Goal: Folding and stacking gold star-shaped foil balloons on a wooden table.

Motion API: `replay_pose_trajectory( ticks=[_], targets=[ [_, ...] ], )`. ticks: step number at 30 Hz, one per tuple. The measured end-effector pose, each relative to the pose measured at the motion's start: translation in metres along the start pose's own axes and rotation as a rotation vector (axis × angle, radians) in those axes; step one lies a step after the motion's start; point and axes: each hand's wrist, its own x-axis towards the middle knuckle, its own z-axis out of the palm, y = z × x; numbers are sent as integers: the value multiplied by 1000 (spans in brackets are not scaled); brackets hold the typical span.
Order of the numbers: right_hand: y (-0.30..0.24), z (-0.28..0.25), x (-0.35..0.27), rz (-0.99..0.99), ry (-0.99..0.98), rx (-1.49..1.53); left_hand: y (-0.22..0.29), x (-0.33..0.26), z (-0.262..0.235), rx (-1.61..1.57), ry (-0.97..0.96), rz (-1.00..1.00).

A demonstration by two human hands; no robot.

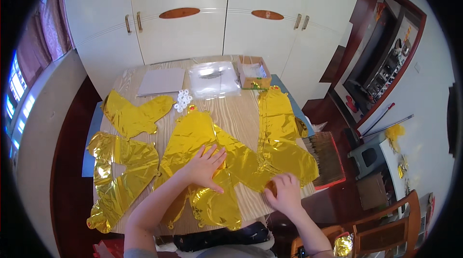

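Observation:
A large gold foil balloon [193, 135], flat and uninflated, spreads across the middle of the table. My left hand [206, 166] lies on it with fingers stretched apart, pressing the foil. At its right-hand lower edge, my right hand [285, 194] is curled, thumb and fingers closed on the foil; the exact grip is partly hidden. More flat gold foil balloons lie around: one at the upper left [135, 113], one at the left [128, 181], and one at the right [277, 113] that meets the middle foil. Creases and overlaps hide where some pieces end.
Along the table's [236, 118] far side are a pale stack of sheets [161, 82], clear plastic bags [214, 80] and an open cardboard box [254, 74]. Several small white rings [182, 100] lie nearby. A bristly red-edged board [328, 159] juts out at the right, near a wooden chair [386, 229].

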Motion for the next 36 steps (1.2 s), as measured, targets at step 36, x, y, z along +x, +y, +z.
replay_pose_trajectory(
  ticks=[36],
  targets=[
    [47,21,63,-202,-319,-100,4,-1,1,33,18,-4]
  ],
)
